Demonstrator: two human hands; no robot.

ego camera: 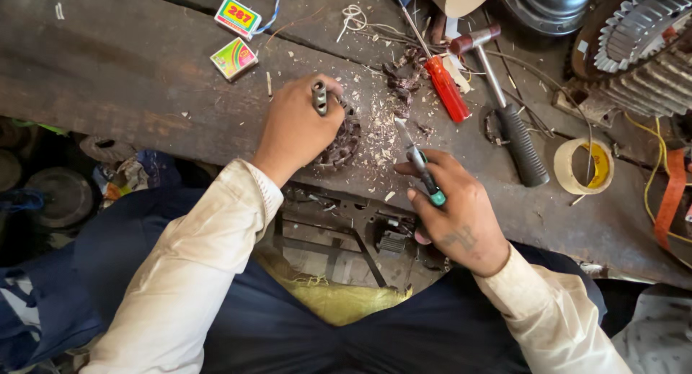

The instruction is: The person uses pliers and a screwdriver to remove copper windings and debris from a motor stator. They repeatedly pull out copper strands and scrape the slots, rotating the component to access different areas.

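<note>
Head view, scarred dark workbench [130, 78] strewn with shavings, left hand [295, 125] gripping perhaps a stator [344, 139], right hand [454, 208] pinching knife [418, 157].

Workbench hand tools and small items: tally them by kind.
Screwdrivers: 2, red-handled and green-handled
Hammer: 1
Matchboxes: 2, upper and lower
Tape roll: 1
Total: 6

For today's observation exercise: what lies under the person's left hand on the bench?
Under the left hand sits a dark round metal part, ringed by wood shavings. The hand covers most of it.
</note>
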